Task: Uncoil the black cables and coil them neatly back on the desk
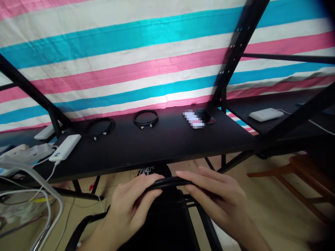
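Observation:
My left hand (132, 202) and my right hand (218, 195) are raised in front of the desk's near edge, over my lap. Between them runs a bundled black cable (171, 182), its strands lying side by side. The left thumb and fingers pinch its left end of the visible stretch, and the right thumb and fingers close on the other side. My palms hide the rest of the cable. Beyond, on the black desk (157, 146), lie a coiled black cable (146, 118) with two light plugs and a second coiled cable (101, 128) to its left.
A phone (205, 116) lies at the desk's right, partly pixelated. On the left are a white power bank (65, 148), a power strip (39, 153) and loose white cables. Black frame bars rise at both sides before a striped sheet (146, 52). A wooden stool (309, 167) stands right.

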`<state>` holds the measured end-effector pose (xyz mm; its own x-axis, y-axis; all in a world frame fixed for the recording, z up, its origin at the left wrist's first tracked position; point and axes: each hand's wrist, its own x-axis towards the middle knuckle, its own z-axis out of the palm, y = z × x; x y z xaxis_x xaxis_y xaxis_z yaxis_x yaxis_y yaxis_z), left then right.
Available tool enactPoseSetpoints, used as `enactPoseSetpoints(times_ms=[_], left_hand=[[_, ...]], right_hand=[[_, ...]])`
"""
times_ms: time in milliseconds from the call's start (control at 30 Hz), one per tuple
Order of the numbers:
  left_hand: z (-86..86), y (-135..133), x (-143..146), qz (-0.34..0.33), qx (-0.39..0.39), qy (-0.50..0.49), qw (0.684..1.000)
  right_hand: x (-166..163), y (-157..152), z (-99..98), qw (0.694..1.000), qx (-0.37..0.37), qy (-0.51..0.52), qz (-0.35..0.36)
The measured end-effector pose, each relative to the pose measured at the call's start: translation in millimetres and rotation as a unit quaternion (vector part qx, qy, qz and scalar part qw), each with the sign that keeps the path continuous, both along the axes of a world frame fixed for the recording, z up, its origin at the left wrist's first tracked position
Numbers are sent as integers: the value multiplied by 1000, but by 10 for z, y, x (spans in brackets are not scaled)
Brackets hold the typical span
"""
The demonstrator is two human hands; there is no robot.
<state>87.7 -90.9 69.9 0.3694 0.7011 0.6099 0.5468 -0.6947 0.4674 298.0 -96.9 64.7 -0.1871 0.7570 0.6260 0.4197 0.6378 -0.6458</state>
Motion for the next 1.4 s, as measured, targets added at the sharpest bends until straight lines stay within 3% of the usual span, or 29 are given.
enactPoseSetpoints(times_ms=[200,300,400,633,767,833,900,1000,1233,1300,1400], left_hand=[[-30,-85,3,86,226,109,964],[-44,-146,-35,119,276,120,946],[-33,-215,-52,120,275,107,948],[80,-383,-5,72,133,2,988],[189,-437,-2,7,-68,-60,996],[228,-426,-1,-47,-206,-82,974],[241,-378,5,-83,-334,-111,932],[213,-244,3,-63,-441,-217,868],[113,23,-121,-51,-459,-534,708],[76,27,-143,-48,-456,-554,694],[-4,-4,-134,-50,-448,-515,729]], right_hand=[[-23,-140,78,999,38,-15,-14],[-19,-218,87,999,41,-28,-6],[-25,-284,86,999,48,-25,4],[-35,-408,69,995,83,-14,-55],[-19,-471,62,991,105,10,-80],[-12,-470,60,990,108,26,-86],[1,-428,54,988,100,47,-104],[42,-301,29,986,40,87,-135],[163,-135,-134,979,-188,76,-21],[167,-162,-214,968,-226,104,15],[131,-222,-357,934,-281,214,59]])
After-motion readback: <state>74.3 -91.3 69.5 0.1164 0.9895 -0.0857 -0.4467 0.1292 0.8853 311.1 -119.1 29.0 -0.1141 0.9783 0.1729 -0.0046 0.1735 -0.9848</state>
